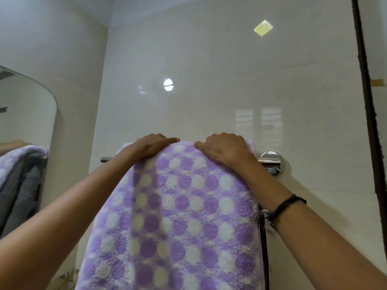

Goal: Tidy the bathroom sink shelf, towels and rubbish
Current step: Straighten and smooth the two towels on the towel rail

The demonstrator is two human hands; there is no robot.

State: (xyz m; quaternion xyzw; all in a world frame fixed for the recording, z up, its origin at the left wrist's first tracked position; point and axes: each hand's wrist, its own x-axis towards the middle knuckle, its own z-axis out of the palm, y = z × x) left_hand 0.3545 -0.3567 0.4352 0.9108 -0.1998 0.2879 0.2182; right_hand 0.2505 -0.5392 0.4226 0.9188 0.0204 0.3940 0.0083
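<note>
— Fingers (pixel 167 140) of the left hand (pixel 149 145): how do they lie?

— Flat and loose, palm down on the top fold of the fluffy purple towel with white dots (pixel 188 206). They press on the cloth and are not curled round anything, with the tips pointing toward the right hand (pixel 225 148).

— And the right hand?

— Also palm down on the top of the towel, nearer the wall mount. Its fingers bend over the far side of the fold, so I cannot tell whether they pinch the cloth or only rest on it. A black cord bracelet (pixel 287 206) sits on that wrist.

— Where is the towel itself?

— Draped over the shiny chrome towel rail (pixel 269 161) fixed to the glossy cream tiled wall (pixel 209 70). The rail shows at both sides: a short stub at the left, and at the right the round chrome mount on the wall. The near side of the towel hangs straight down toward the camera and runs out of the bottom of the view.

— Anything else nearby?

— On the left wall hangs a frameless mirror with a rounded corner (pixel 31 111). It reflects the dotted towel and some grey cloth. At the far right a dark vertical edge (pixel 365 101) runs from top to bottom.
</note>
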